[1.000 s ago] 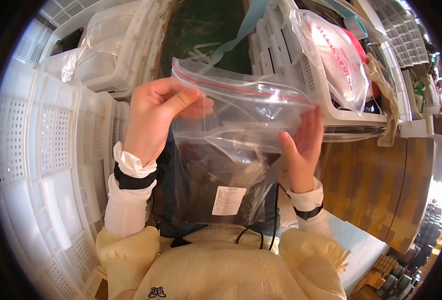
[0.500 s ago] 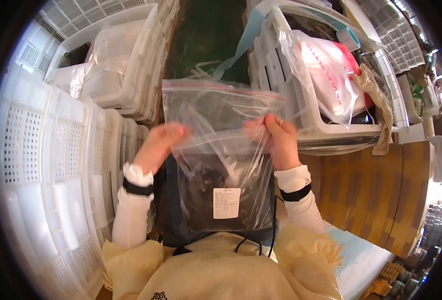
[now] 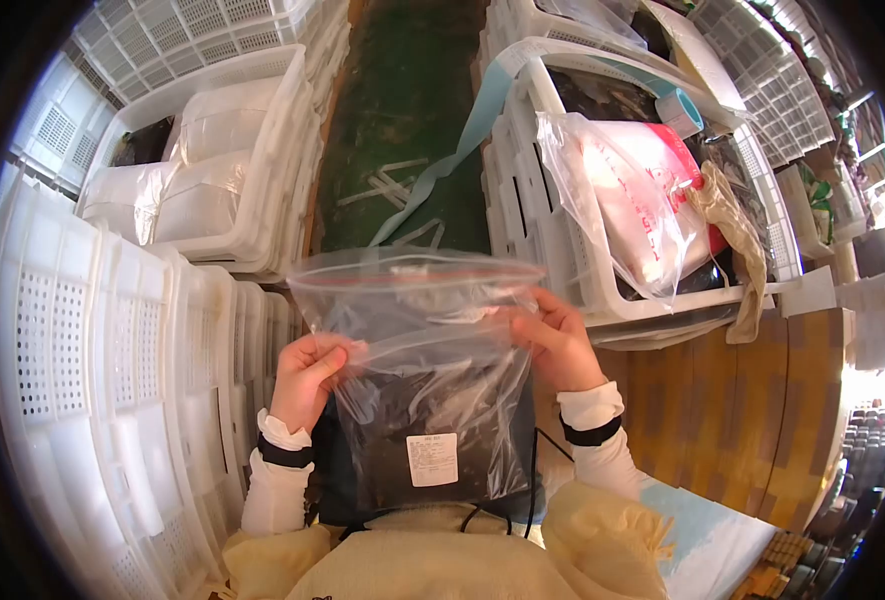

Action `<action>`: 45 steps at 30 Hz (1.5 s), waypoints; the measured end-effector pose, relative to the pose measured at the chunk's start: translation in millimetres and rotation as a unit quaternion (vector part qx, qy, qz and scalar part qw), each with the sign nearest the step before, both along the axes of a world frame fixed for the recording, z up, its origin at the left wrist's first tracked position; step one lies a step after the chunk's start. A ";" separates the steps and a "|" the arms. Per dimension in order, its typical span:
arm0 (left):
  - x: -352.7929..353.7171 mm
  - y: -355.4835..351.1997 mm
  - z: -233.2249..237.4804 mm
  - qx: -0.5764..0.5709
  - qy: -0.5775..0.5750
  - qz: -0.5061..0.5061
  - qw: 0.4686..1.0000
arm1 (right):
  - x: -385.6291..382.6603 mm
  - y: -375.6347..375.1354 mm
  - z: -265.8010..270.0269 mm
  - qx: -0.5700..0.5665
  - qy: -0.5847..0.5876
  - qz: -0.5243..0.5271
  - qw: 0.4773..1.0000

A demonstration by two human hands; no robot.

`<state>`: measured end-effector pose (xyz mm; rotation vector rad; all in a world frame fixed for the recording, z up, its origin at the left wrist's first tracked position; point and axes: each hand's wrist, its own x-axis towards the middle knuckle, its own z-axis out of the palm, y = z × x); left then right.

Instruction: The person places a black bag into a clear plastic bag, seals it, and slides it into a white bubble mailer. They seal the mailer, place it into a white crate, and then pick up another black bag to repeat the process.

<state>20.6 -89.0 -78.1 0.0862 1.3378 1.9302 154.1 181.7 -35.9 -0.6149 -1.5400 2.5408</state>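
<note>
A clear plastic zip bag (image 3: 442, 385) with a red stripe along its top edge hangs in front of my lap. Something dark brown fills its lower part, and a white printed label (image 3: 432, 460) shows near the bottom. My left hand (image 3: 309, 378) pinches the bag's left side between thumb and bent fingers, below the red stripe. On the opposite side, my right hand (image 3: 558, 345) grips the plastic, its fingertips partly behind the film. The mouth of the bag stands up above both hands.
Stacked white crates (image 3: 57, 340) line the left side. A crate at upper left holds white wrapped packs (image 3: 222, 110). To the right, a crate (image 3: 602, 255) carries a red-and-white plastic bag (image 3: 622, 195) and a roll of blue tape (image 3: 679, 112), its strip trailing to the green floor (image 3: 392, 110). Taped cardboard boxes (image 3: 732, 400) stand at right.
The bag and both hands sit lower in view, and the bag's top has tipped nearer to me. My left hand has closed more clearly on the bag's side. The head view has shifted.
</note>
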 end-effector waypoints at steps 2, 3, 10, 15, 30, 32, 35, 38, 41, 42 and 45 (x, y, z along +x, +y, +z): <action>-11.9 8.6 13.2 0.016 0.023 -0.002 1.000 | -14.0 4.7 7.8 0.018 0.003 -0.021 1.000; -19.2 14.5 22.0 0.024 0.035 -0.003 0.999 | -20.6 8.4 10.6 0.019 -0.005 -0.033 0.999; -54.6 30.7 49.8 -0.034 0.102 0.043 0.993 | -46.9 12.1 17.0 0.085 0.008 -0.126 0.988; -62.5 28.3 51.3 -0.034 0.080 0.085 0.993 | -58.7 6.1 8.3 0.141 -0.012 -0.187 0.972; -73.9 5.8 60.6 -0.039 0.129 0.011 0.991 | -175.3 -64.5 76.2 0.525 0.033 0.342 0.779; -74.5 2.7 59.7 0.001 0.085 0.005 0.996 | -186.8 -66.3 74.7 0.462 -0.004 0.415 0.783; -72.8 1.7 57.1 0.006 0.090 0.033 0.995 | -189.8 -67.0 79.0 0.444 0.011 0.431 0.785; -73.2 0.8 50.0 -0.011 0.130 0.039 0.991 | -187.1 -70.4 74.8 0.431 0.029 0.382 0.817; -70.1 5.0 51.3 -0.007 0.134 0.053 0.990 | -183.3 -73.5 71.4 0.477 0.045 0.363 0.799; -70.2 6.2 51.1 -0.002 0.135 0.051 0.990 | -181.3 -74.7 69.2 0.481 0.054 0.349 0.803; -68.2 8.3 52.0 0.008 0.135 0.047 0.990 | -176.5 -76.9 65.8 0.474 0.064 0.325 0.816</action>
